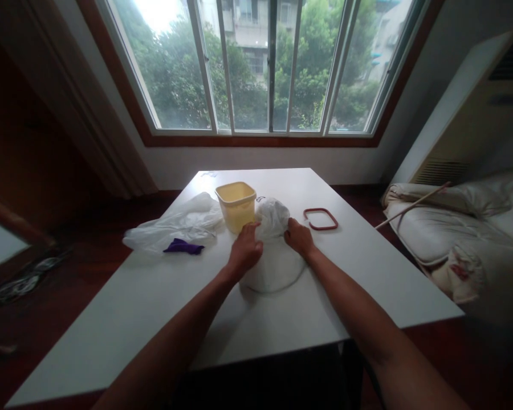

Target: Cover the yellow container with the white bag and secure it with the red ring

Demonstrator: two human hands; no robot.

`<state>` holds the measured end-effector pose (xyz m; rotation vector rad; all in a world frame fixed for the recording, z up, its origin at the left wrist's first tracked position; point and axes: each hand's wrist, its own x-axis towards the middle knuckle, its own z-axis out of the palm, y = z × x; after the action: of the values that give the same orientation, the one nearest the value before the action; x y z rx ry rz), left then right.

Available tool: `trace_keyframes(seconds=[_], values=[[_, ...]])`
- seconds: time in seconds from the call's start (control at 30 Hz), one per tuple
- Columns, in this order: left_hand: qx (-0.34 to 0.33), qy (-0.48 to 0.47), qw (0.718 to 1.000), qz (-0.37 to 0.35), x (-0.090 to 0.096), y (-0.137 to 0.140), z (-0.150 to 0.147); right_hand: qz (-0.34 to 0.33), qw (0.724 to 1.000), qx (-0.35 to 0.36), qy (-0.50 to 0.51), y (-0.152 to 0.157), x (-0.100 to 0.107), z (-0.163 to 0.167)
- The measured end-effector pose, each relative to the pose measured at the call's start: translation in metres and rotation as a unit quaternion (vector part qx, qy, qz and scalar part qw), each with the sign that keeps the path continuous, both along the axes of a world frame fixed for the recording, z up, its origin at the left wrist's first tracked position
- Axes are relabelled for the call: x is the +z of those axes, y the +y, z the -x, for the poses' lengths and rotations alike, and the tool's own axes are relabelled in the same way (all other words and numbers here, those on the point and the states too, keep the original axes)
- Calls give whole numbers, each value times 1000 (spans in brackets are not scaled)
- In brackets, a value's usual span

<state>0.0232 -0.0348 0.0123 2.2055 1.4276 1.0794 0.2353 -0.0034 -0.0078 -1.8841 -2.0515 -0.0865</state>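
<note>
A thin white plastic bag [272, 217] is bunched between my two hands in the middle of the table. Its lower part spreads towards me as a pale, rounded shape with a curved grey edge; I cannot tell whether that is all bag. My left hand [247, 248] is closed on the bag's left side, thumb and fingers drawn together. On the right side, my right hand [298, 236] pinches the bag with curled fingers. Just behind my left hand stands a yellow plastic bin [236, 206], upright. A reddish-brown squarish ring [320, 219] lies to the right of my right hand.
Crumpled clear plastic [175, 225] lies on the left of the white table [154, 319], with a purple roll [183, 246] in front of it. A cushioned seat [444, 228] with a thin stick [410, 206] stands at the right. Beyond the table is a window [248, 80].
</note>
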Motion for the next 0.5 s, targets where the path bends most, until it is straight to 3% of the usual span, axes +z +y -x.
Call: trace_keyframes(seconds=[0.1, 0.33, 0.5], values=[[8, -25, 997, 75, 4, 7, -19, -16, 1000, -1, 11, -3, 1, -1], [-79, 19, 996, 26, -24, 54, -46, -49, 996, 70, 4, -1, 0, -5], [-25, 101, 991, 82, -26, 93, -50, 14, 996, 82, -45, 34, 1, -15]])
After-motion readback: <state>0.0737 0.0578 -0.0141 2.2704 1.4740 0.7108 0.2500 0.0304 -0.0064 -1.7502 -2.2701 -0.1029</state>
